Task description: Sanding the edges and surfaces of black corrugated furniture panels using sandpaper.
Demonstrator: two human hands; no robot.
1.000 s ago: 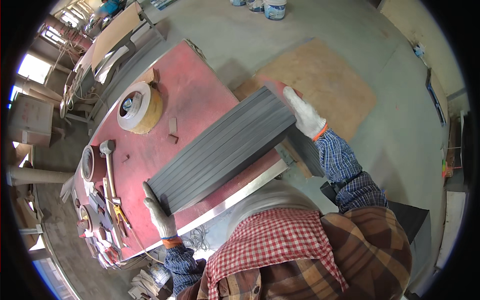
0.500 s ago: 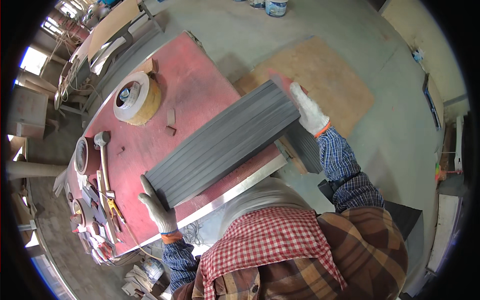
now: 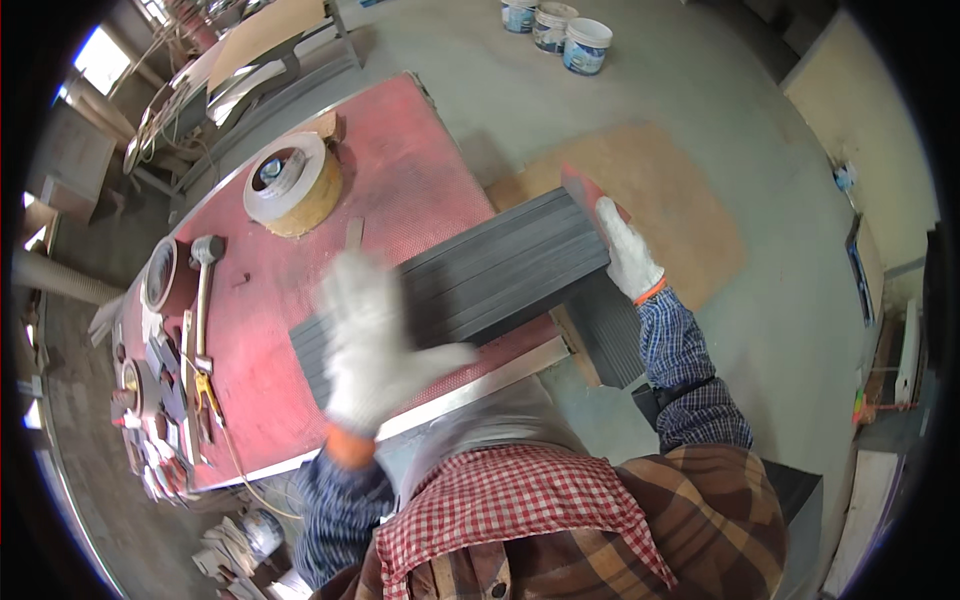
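Note:
A bundle of long dark grey strips [image 3: 500,250] lies slantwise over the red-topped table [image 3: 440,170], its right end reaching past the table's edge. My gloved right hand [image 3: 630,255] grips that right end. A flat red piece [image 3: 578,183] shows between the fingers and the bundle; its kind is hard to make out. Over the bundle's left part, my gloved left hand [image 3: 370,335] is smeared by motion. Its thumb stands apart from the other fingers and nothing shows in it. That hand hides part of the strips.
Wide tape rolls [image 3: 300,190], a mallet [image 3: 205,270] and several small tools lie along the table's left side. Below the bundle's right end are more ribbed grey strips [image 3: 605,325]. A brown sheet [image 3: 690,220] covers floor beyond. Buckets [image 3: 587,47] stand at the far side.
My left hand has let go of the bundle's left end and swung up and right over it. My right hand stays at the right end. The whole view has shifted slightly.

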